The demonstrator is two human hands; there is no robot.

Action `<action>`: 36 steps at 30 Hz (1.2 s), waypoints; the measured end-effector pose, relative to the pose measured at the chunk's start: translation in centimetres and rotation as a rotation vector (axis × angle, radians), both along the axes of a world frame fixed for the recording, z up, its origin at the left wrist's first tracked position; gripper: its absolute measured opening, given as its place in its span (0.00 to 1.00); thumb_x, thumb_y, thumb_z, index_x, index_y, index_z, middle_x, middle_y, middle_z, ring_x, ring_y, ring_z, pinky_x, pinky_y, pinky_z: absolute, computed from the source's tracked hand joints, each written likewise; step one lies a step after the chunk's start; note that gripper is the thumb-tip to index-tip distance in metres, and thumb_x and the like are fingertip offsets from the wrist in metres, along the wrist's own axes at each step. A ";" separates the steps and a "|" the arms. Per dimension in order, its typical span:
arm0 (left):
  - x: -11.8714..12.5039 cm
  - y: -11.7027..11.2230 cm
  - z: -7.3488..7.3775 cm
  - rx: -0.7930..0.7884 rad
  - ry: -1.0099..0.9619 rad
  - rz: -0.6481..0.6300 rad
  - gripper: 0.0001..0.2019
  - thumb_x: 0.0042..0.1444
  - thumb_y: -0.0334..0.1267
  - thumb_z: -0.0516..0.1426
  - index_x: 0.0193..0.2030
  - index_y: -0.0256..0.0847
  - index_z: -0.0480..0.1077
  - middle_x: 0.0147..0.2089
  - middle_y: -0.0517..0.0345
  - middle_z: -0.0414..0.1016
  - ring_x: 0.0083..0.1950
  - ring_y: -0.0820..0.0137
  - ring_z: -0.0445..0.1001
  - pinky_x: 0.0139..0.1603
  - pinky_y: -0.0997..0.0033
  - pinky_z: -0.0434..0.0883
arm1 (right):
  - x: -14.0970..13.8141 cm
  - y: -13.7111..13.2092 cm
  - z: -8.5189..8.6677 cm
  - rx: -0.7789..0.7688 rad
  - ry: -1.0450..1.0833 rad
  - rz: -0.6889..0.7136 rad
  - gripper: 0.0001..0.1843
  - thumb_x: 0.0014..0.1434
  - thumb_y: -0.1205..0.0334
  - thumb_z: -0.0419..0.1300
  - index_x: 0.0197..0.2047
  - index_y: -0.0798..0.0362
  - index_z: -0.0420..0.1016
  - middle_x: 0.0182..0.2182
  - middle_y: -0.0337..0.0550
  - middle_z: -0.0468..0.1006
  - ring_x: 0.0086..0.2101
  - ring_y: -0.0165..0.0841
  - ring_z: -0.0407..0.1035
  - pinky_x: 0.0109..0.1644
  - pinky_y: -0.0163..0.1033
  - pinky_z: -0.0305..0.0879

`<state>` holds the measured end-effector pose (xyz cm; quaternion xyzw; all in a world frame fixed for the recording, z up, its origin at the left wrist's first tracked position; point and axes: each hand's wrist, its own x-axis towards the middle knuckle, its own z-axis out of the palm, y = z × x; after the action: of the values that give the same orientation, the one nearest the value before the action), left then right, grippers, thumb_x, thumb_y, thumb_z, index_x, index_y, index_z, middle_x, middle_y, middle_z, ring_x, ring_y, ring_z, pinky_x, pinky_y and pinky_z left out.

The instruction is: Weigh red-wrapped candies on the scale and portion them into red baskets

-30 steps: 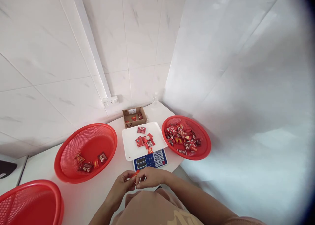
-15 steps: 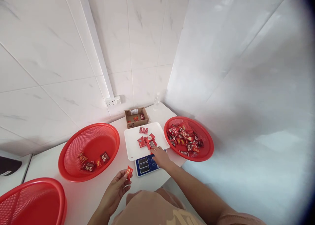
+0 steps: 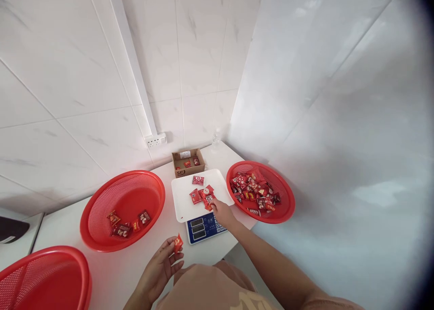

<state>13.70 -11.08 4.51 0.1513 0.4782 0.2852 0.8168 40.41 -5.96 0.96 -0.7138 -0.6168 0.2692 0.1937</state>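
Observation:
My left hand pinches a small red snack packet between thumb and fingertips, in front of the scale; its lower fingers are loosely spread. My right hand reaches over the front right edge of the white weighing tray. Its fingertips are closed on the edge of a red snack packet at the near side of a small pile. Another red packet lies apart, farther back on the tray. Below the tray, the blue scale panel shows, partly covered by my right hand.
Right of the scale stands a red basket heaped with packets. On the left, one red basket holds several packets; another is cut off by the frame. A cardboard box and a clear bottle stand near the wall.
My right hand has shifted slightly right and back from the pile, its fingers drawn together at a packet. My left hand still holds its packet, turned a little.

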 end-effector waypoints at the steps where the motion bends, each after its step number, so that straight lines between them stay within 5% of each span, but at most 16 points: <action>1: 0.0 0.0 0.0 -0.008 -0.009 0.013 0.20 0.44 0.43 0.67 0.43 0.45 0.67 0.32 0.64 0.75 0.34 0.74 0.75 0.37 0.72 0.71 | -0.1 -0.1 0.1 0.016 0.079 -0.034 0.12 0.61 0.69 0.46 0.40 0.52 0.70 0.37 0.45 0.77 0.39 0.34 0.69 0.42 0.37 0.59; 4: 0.1 0.1 0.1 -0.016 -0.041 0.033 0.15 0.46 0.45 0.66 0.36 0.43 0.68 0.32 0.64 0.73 0.34 0.74 0.74 0.36 0.73 0.71 | -1.3 -0.9 0.5 -0.068 0.433 -0.112 0.07 0.59 0.65 0.50 0.37 0.51 0.69 0.32 0.40 0.76 0.33 0.31 0.70 0.38 0.36 0.63; 8: 0.8 0.0 0.2 0.032 0.016 -0.025 0.17 0.44 0.50 0.66 0.34 0.43 0.68 0.31 0.65 0.71 0.31 0.77 0.70 0.30 0.77 0.69 | -4.0 -2.4 1.5 -0.289 0.825 -0.048 0.05 0.55 0.62 0.55 0.35 0.51 0.69 0.28 0.36 0.75 0.28 0.28 0.69 0.33 0.34 0.64; 12: 1.8 -0.2 0.5 0.136 0.092 -0.160 0.23 0.43 0.53 0.65 0.44 0.46 0.69 0.30 0.67 0.67 0.29 0.78 0.66 0.28 0.78 0.65 | -6.6 -3.9 2.4 -0.320 0.849 0.098 0.04 0.53 0.64 0.58 0.34 0.53 0.70 0.25 0.35 0.74 0.25 0.25 0.66 0.31 0.32 0.61; 16: 2.3 -0.1 0.6 0.185 0.162 -0.234 0.23 0.41 0.53 0.66 0.41 0.42 0.72 0.31 0.65 0.68 0.28 0.79 0.62 0.28 0.79 0.63 | -7.8 -4.8 2.6 -0.266 0.783 0.150 0.05 0.53 0.64 0.59 0.35 0.54 0.70 0.23 0.34 0.71 0.25 0.25 0.65 0.31 0.32 0.60; 20: 2.6 0.0 1.2 0.253 0.249 -0.201 0.24 0.43 0.57 0.63 0.41 0.42 0.72 0.29 0.64 0.68 0.28 0.77 0.64 0.28 0.77 0.62 | -8.4 -5.5 2.0 -0.417 1.004 0.005 0.19 0.53 0.49 0.62 0.43 0.51 0.67 0.31 0.37 0.73 0.27 0.26 0.68 0.33 0.35 0.63; 25: 3.3 0.0 2.6 0.376 0.296 -0.224 0.23 0.48 0.57 0.59 0.46 0.44 0.69 0.39 0.57 0.76 0.35 0.68 0.74 0.35 0.69 0.70 | -9.4 -6.1 1.0 -0.772 1.464 -0.168 0.31 0.51 0.31 0.55 0.42 0.50 0.66 0.31 0.39 0.73 0.31 0.34 0.73 0.41 0.45 0.65; 29: 3.5 0.1 3.0 0.422 0.301 -0.277 0.22 0.48 0.55 0.60 0.46 0.46 0.70 0.46 0.54 0.77 0.38 0.63 0.77 0.40 0.63 0.72 | -9.6 -6.0 0.2 -0.826 1.626 -0.189 0.34 0.53 0.28 0.49 0.42 0.51 0.67 0.29 0.40 0.73 0.30 0.35 0.72 0.43 0.45 0.63; 36: 3.2 0.1 2.5 0.737 0.526 -0.416 0.14 0.49 0.46 0.60 0.42 0.47 0.77 0.51 0.50 0.75 0.51 0.57 0.72 0.52 0.62 0.69 | -9.4 -5.9 -0.8 -0.874 1.731 -0.194 0.33 0.57 0.30 0.46 0.34 0.55 0.69 0.31 0.43 0.75 0.28 0.30 0.68 0.41 0.38 0.57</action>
<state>16.88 -11.02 7.03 0.5889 0.4952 0.2184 0.6002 30.98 -11.81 0.18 -0.3258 -0.0454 0.8887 0.3194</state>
